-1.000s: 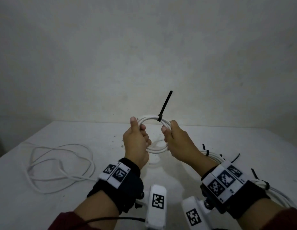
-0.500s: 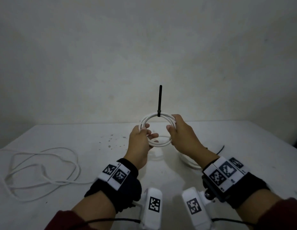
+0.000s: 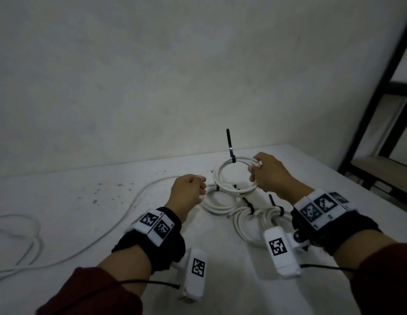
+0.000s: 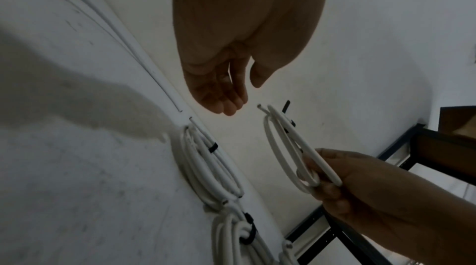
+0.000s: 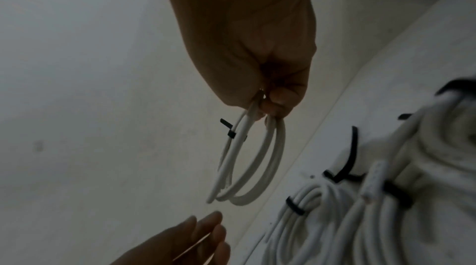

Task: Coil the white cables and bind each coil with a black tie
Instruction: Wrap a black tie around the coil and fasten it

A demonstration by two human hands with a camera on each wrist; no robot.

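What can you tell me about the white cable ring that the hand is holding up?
The coil is a few loops of smooth white cable, bound by a black tie whose tail sticks up. The right hand grips one side and holds it above the table, over other tied coils. The left hand is off it. One cut end pokes out.

The head view looks forward and down from above both forearms, over the white table (image 3: 61,201) toward a plain wall, holding the small tied coil of white cable (image 3: 234,176) at mid-distance. The left wrist view sits much nearer, looking along the left hand (image 4: 226,78) toward that coil (image 4: 288,151) just beyond its fingertips. The right wrist view, nearest, looks down the right hand (image 5: 257,66) onto the coil (image 5: 252,167). All three views share this coil and the bound white cable bundles (image 3: 254,219) lying on the table beside it.
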